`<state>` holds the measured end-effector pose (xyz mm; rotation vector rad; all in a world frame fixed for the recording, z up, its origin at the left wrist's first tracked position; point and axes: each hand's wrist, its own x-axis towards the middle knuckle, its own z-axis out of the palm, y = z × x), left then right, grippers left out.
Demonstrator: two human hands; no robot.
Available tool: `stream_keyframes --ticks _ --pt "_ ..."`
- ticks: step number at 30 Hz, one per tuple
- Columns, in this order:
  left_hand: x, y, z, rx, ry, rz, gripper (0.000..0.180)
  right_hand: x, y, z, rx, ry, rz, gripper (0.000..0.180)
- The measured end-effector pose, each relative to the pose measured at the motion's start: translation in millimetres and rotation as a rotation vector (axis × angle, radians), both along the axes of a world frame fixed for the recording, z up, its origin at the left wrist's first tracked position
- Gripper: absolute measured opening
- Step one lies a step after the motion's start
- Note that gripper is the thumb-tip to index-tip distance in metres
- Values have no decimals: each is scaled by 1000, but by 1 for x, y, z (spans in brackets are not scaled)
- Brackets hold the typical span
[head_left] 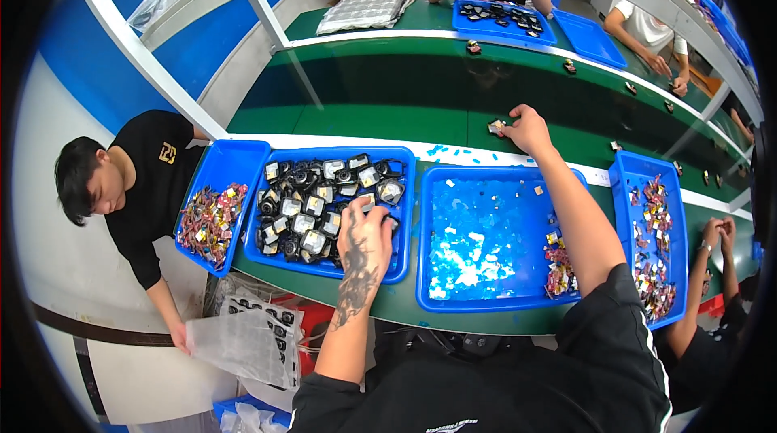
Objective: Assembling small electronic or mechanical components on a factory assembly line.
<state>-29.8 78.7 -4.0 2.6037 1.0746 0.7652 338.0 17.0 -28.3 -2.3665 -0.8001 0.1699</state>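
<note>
My left hand (364, 232) reaches down into a blue tray (410, 214) full of small black modules (304, 223) with pale square faces. Its fingers are curled round one of these modules at the tray's right side, partly hidden by the hand. Stretched out over the green conveyor belt (421, 113), my right hand (530, 133) pinches a small module (496, 127) with a pale face and some reddish-brown on it, at or just above the belt. Below my right forearm is a second blue tray (477, 304) with bits of blue film and a heap of small reddish-yellow parts (560, 265).
Blue trays of reddish parts stand at far left (263, 159) and right (680, 271). Several modules (569, 66) lie along the belt line. A white frame (113, 44) rises at left. A person (150, 190) holds plastic sheeting there; other people work across the belt and at right.
</note>
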Motion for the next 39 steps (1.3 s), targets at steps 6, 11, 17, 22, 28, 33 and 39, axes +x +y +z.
stream_keyframes --ticks 6,11,17,22,28,33,39 --pt "13 -19 28 -799 -485 -266 24 -156 -45 59 394 523 738 28" --pt "44 -46 38 -1118 -582 -227 51 -195 -91 54 537 767 383 13" --pt "55 -89 0 -1233 -971 -416 31 -203 -133 58 690 787 237 8" --pt "51 -74 7 -1332 -826 -330 32 -94 -210 51 5 -506 -244 24" --pt "62 -78 3 -1431 -794 -411 25 -60 -233 18 -151 -249 -238 12" --pt "55 -70 13 -1443 -860 -375 42 -88 -218 52 152 -140 -188 6" --pt "60 -72 47 -865 -358 -606 32 -161 -174 108 206 100 405 13"
